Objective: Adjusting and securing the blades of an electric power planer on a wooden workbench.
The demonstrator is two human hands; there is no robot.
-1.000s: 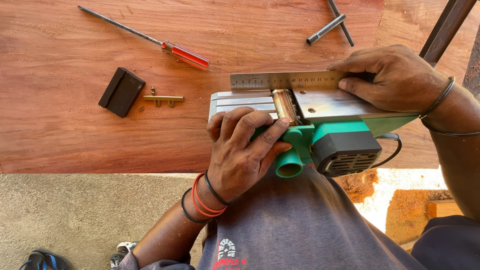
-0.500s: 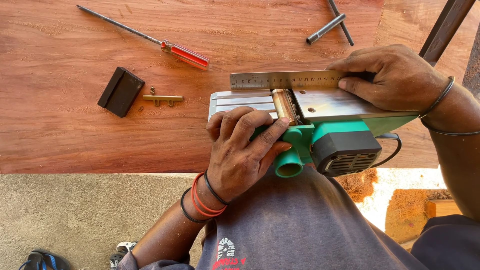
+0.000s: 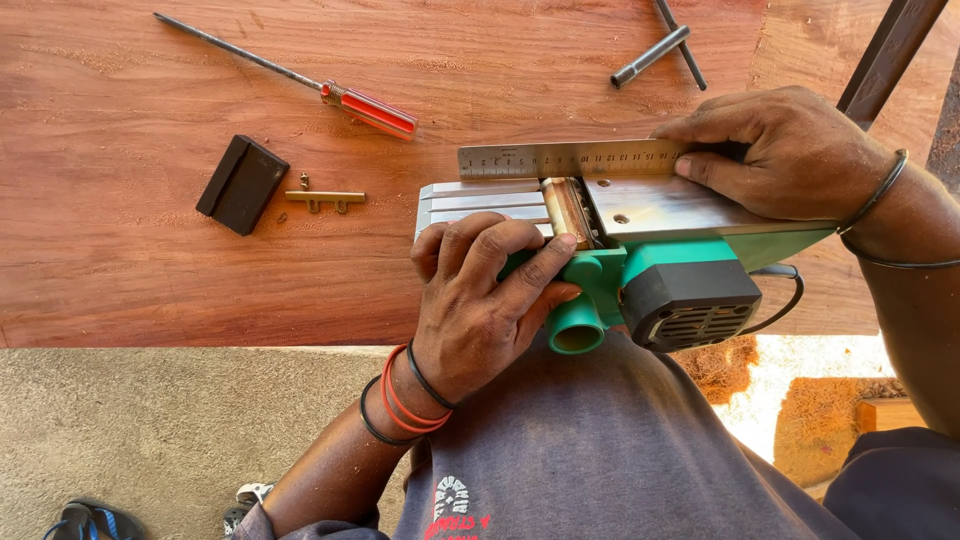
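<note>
Upturned planer (image 3: 640, 250) under both flattened hands

Head camera looks steeply down, close over the workbench (image 3: 150, 150).

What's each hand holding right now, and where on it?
Left hand grips the upturned planer at its green body by the drum. Right hand presses the steel ruler by its right end against the sole plate.
</note>
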